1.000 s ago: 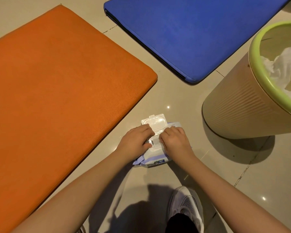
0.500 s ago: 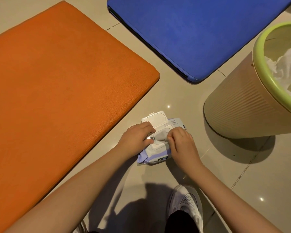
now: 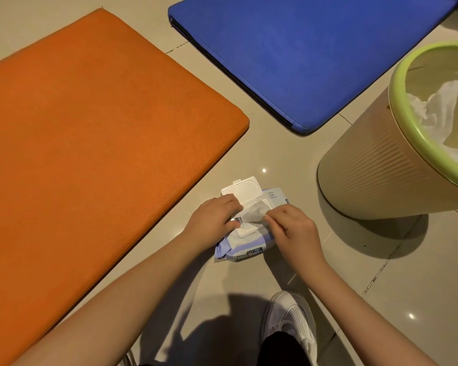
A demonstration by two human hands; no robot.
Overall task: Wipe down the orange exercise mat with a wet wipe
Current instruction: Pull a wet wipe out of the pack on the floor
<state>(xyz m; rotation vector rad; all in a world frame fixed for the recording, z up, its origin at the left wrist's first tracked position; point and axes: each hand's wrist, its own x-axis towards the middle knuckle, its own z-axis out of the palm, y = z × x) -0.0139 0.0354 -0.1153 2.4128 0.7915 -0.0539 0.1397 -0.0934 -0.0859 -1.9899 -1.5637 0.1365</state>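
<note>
The orange exercise mat (image 3: 85, 143) lies on the floor and fills the left half of the view. Just off its near right edge sits a pale purple pack of wet wipes (image 3: 245, 245) with its white flip lid (image 3: 242, 188) open. My left hand (image 3: 213, 220) presses down on the pack beside the opening. My right hand (image 3: 292, 228) pinches a white wet wipe (image 3: 254, 211) that stretches partly out of the opening toward the right.
A blue mat (image 3: 302, 54) lies at the top right. A beige bin with a green rim (image 3: 373, 170) stands at the right, with crumpled white wipes inside. My white shoe (image 3: 292, 320) is on the beige tiled floor below the pack.
My right hand has moved right and pulled the wipe further out of the pack. My left hand stays pressed on the pack.
</note>
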